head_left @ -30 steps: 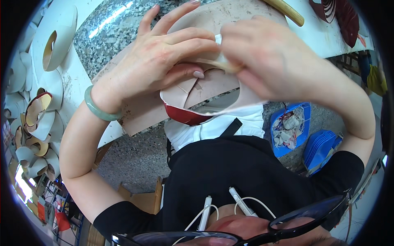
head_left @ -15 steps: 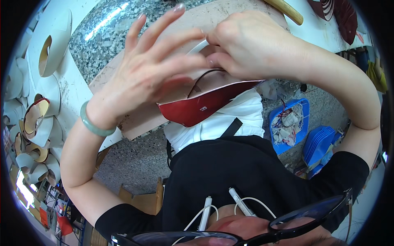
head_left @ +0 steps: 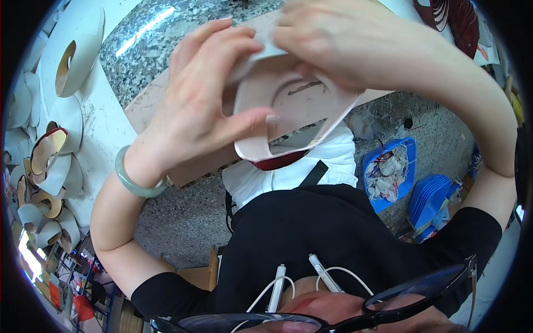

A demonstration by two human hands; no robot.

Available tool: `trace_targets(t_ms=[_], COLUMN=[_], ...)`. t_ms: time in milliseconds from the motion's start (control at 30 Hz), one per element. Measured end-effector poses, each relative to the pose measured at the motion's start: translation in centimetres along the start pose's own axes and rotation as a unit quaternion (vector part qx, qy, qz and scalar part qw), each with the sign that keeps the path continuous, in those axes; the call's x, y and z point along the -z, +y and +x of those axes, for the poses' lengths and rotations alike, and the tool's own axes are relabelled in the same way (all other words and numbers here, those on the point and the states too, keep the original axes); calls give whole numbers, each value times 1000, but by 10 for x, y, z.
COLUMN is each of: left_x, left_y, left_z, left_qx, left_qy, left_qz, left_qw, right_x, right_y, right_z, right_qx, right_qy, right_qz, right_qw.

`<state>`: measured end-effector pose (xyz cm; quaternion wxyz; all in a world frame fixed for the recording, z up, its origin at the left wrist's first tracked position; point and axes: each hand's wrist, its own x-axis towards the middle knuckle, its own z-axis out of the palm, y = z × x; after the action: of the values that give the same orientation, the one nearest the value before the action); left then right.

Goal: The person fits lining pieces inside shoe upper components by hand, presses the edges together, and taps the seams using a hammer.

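A shoe upper [head_left: 252,100], with pale pink lining and a dark red outer side showing at its near tip, is held up with its opening spread wide. On its left side my left hand [head_left: 194,94], with a pale green bangle at the wrist, is curled round it, thumb inside against the lining and fingers at the far edge. My right hand [head_left: 327,41] is closed at the far right edge of the upper, its fingers smeared by motion and partly hidden. Through the opening, a pinkish work board [head_left: 302,105] shows below.
The board lies over a speckled granite slab [head_left: 125,72] on a white table [head_left: 100,127]. Several white uppers [head_left: 69,166] crowd the left, with a single pale one [head_left: 83,61] beyond. Dark red pieces [head_left: 463,28] lie at far right. Lower right are a blue scrap basket [head_left: 412,158] and stacked blue trays [head_left: 426,200].
The upper has turned and risen, so its lined opening now faces up and less red shows. My left hand's spread fingers have curled round it; my right hand has shifted slightly up and left.
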<state>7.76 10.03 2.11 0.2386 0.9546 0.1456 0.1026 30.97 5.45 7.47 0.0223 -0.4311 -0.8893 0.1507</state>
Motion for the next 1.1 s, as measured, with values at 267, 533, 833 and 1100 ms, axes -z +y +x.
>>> trace_targets(t_ms=[267, 533, 833, 1100], left_x=[-19, 4, 17, 7], left_y=[-13, -16, -24, -21], left_z=[-21, -14, 10, 20], left_qx=[75, 49, -66, -64], left_qy=[85, -57, -52, 0], left_qz=[-141, 176, 51, 83], left_qw=[984, 982, 995, 994], right_x=[-27, -34, -12, -43], right_y=[19, -18, -2, -23], right_z=[34, -9, -14, -27], right_qx=[203, 113, -121, 55], right_qy=[44, 140, 49, 224], right_qz=[-16, 4, 125, 0], right_qw=[978, 984, 983, 973])
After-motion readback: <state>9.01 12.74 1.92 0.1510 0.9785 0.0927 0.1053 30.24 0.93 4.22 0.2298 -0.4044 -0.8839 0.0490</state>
